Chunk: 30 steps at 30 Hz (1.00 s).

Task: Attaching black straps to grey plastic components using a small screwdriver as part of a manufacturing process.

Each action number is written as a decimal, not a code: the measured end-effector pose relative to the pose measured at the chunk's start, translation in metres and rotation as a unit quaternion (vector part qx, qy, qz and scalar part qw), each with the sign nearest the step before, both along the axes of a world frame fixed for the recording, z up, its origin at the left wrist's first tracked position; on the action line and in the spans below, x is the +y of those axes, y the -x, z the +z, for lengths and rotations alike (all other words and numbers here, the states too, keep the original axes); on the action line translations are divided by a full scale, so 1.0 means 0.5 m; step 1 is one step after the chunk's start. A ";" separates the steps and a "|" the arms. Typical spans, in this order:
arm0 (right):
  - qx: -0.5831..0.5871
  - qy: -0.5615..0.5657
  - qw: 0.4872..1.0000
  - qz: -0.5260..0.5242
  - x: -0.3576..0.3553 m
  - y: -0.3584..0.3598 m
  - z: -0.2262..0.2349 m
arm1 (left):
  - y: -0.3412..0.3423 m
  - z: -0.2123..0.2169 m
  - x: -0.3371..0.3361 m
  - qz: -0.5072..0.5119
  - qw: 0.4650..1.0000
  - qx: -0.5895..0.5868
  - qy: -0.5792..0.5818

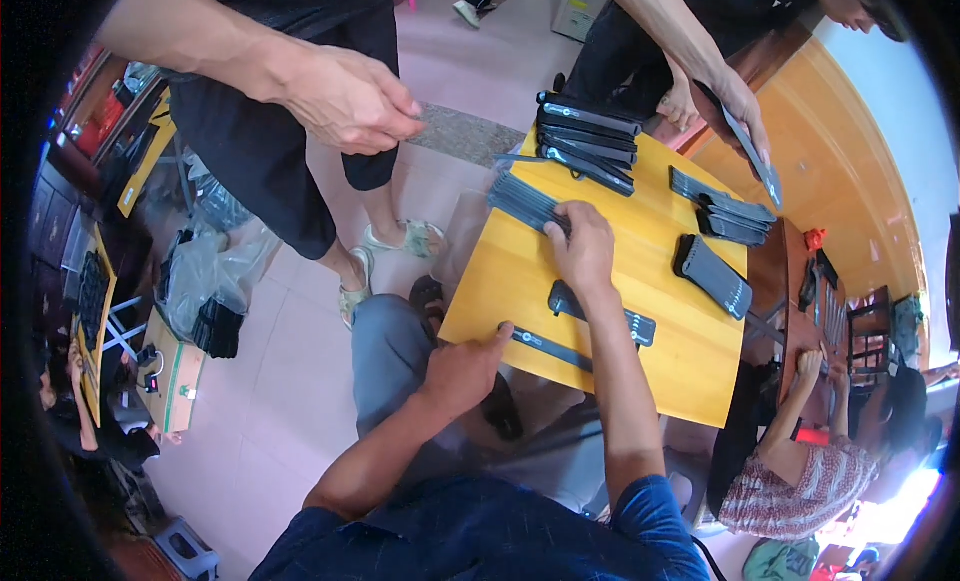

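Nearest to me, at the front edge of the yellow wooden table [690,371], my left hand [462,373] is resting with its fingers curled loosely and its thumb touching the near end of a thin black strip [552,349] that is lying flat along that edge. I am not pinching the strip; the thumb is only pressing on its tip. Just beyond it, a wider black sleeve [600,313] is lying flat on the table, partly hidden under my right forearm.

Farther out, my right hand [583,246] is reaching across the table, palm down, and its fingertips are lying on a fanned row of black sleeves [525,201] at the far left corner. The fingers are bent over the row's near end, touching it; I cannot tell whether they are closing on 1 piece or just resting there.

Beyond that hand, a tall stack of black sleeves [588,136] is sitting at the far edge. To its right, a smaller pile [730,216] and a single ribbed black pack [712,274] are lying well apart from my hands.

At the far side, 2 other people are standing. One person's hand [345,99] is hovering left of the table, and another's hand [745,116] is holding a black sleeve above the right side.
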State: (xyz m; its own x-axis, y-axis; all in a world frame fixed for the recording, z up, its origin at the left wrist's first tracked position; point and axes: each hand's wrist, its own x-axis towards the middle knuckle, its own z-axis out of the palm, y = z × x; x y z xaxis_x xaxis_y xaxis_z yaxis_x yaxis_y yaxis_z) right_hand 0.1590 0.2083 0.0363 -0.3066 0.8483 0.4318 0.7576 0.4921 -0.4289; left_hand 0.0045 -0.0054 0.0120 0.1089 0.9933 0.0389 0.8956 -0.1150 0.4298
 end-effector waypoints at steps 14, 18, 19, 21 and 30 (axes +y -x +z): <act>0.108 -0.020 0.992 0.054 -0.328 -0.041 -0.082 | -0.006 0.025 0.011 0.029 0.998 -0.040 0.044; 0.115 -0.027 0.992 0.043 -0.329 -0.038 -0.098 | -0.010 0.017 0.008 0.031 0.998 -0.043 0.038; 0.117 -0.029 0.992 0.041 -0.328 -0.038 -0.100 | -0.011 0.017 0.008 0.029 0.998 -0.040 0.037; 0.121 -0.029 0.992 0.035 -0.330 -0.040 -0.100 | -0.016 0.020 0.006 0.033 0.999 -0.036 0.024; 0.129 -0.017 0.991 0.032 -0.324 -0.041 -0.106 | -0.014 -0.005 0.010 0.028 0.999 -0.027 -0.026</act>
State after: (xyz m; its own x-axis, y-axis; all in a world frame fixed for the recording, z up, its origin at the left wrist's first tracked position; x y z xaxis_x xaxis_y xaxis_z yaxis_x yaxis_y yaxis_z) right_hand 0.1796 0.0464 -0.0166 -0.2345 0.8147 0.5303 0.5911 0.5526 -0.5876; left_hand 0.0112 -0.0005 0.0096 0.0492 0.9943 0.0944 0.8767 -0.0883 0.4729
